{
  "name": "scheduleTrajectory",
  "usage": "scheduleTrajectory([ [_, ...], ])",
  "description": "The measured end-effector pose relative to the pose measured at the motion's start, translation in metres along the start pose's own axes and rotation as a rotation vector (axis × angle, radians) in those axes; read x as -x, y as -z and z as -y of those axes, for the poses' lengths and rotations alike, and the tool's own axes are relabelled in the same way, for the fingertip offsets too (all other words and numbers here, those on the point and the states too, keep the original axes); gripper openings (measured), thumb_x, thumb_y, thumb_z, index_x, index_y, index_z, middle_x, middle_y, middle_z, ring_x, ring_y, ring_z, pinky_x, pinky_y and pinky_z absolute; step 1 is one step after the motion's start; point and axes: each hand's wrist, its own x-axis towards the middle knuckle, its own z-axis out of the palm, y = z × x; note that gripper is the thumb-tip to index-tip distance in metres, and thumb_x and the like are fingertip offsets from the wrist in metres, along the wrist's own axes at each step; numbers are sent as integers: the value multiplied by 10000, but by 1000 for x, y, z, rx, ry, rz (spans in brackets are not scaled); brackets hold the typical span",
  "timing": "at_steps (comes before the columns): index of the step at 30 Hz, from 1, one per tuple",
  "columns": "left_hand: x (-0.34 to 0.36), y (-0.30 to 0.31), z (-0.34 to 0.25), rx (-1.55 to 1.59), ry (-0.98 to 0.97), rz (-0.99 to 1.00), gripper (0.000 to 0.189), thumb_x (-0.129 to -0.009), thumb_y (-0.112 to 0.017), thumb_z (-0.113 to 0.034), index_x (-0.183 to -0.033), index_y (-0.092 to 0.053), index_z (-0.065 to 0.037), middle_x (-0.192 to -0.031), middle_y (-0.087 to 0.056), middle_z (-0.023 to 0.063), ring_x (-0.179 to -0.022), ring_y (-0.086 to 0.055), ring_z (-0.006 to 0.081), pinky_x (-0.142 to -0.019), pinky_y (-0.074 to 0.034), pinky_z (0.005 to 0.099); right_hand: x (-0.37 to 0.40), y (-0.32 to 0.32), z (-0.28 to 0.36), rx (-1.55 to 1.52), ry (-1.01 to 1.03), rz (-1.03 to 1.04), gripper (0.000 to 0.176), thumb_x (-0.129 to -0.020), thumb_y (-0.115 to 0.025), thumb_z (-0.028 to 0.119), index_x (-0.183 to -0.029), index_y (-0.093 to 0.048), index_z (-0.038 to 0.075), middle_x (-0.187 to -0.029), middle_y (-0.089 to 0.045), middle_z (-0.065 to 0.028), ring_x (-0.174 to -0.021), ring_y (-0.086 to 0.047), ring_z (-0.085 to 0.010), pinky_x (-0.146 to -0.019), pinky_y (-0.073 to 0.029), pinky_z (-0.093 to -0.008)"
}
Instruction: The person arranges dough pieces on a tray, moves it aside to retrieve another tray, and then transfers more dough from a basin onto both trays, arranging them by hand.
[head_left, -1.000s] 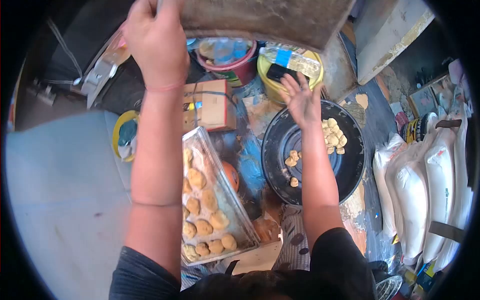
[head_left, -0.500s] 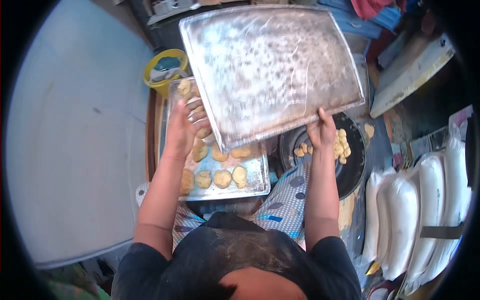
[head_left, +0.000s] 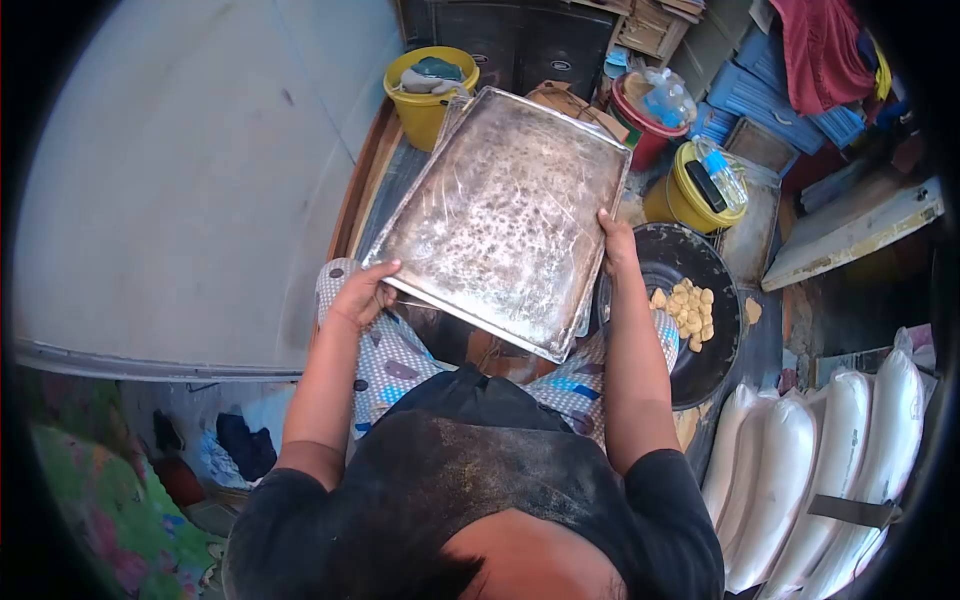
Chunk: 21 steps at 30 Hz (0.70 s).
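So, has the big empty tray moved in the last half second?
Yes. The empty tray, gripped by the left hand and right hand, has come off the black basin's top edge and lowered toward the person, left of it.

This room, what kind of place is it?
Probably a small home bakery corner: the left hand and right hand hold a floury tray, a bowl holds dough pieces, and sacks lie beside it.

The tray [head_left: 505,215] hides fingers of the left hand [head_left: 362,292].
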Motion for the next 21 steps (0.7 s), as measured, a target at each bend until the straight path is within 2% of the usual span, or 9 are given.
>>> scheduleTrajectory([
  [2,-4,7,21,87,-41,-67,240,-866,-661,-196,-1022,-568,-38,-774,-649,60,-531,-601,131,-424,-456,234,-4,-6,-8,196,173,-24,381,-915,-577,159,-1225,-502,-48,-1087,-626,-123,-931,-611,-199,-852,-473,-313],
  [3,-2,4,28,157,-80,-134,231,-867,-661,-195,-1011,-558,-46,-752,-634,45,-507,-576,112,-414,-424,222,-5,-9,-8,203,170,-20,381,-915,-577,159,-1225,-502,-48,-1087,-626,-123,-931,-611,-199,-852,-473,-313],
  [4,9,-7,23,132,-187,-152,233,-863,-659,-183,-1016,-536,-58,-741,-623,37,-512,-580,113,-420,-427,219,-7,-12,-3,296,188,-94,381,-918,-574,149,-1238,-500,-44,-1099,-624,-121,-939,-602,-187,-855,-463,-298],
  [6,15,-7,20,72,-172,-130,240,-861,-659,-174,-1024,-527,-57,-748,-624,41,-509,-577,113,-416,-423,219,-6,-18,9,416,304,-154,387,-936,-563,191,-1245,-510,-36,-1100,-626,-119,-964,-577,-177,-882,-436,-295],
  [9,18,2,25,-37,-139,-88,205,-877,-626,-177,-1003,-528,-48,-740,-632,67,-500,-568,113,-404,-411,218,-17,-21,13,278,284,-96,393,-932,-565,193,-1246,-521,-40,-1128,-620,-115,-975,-576,-177,-884,-433,-295],
  [11,19,8,27,-207,-25,-65,207,-910,-572,-218,-990,-539,-30,-697,-628,93,-433,-538,126,-376,-404,223,-19,-23,18,369,305,-110,391,-923,-574,204,-1230,-544,-35,-1112,-632,-125,-986,-583,-180,-888,-436,-298],
  [13,23,6,24,-278,-27,-73,255,-935,-533,-274,-918,-550,-20,-637,-622,113,-396,-517,126,-364,-388,221,-30,-18,13,788,295,-197,402,-899,-603,221,-1212,-555,-27,-1059,-661,-155,-944,-622,-227,-865,-456,-327],
  [16,27,5,16,-470,-23,-50,300,-944,-525,-304,-831,-546,-27,-615,-616,97,-390,-513,119,-361,-378,213,-34,-13,14,912,400,-165,437,-889,-608,265,-1203,-564,-35,-1057,-665,-192,-961,-636,-247,-867,-460,-334],
  [21,29,9,8,-535,41,19,327,-945,-518,-325,-782,-529,-42,-631,-605,75,-457,-542,120,-402,-401,232,-36,-14,13,824,310,-161,465,-896,-597,279,-1244,-544,-24,-1087,-656,-205,-992,-634,-260,-880,-456,-337],
])
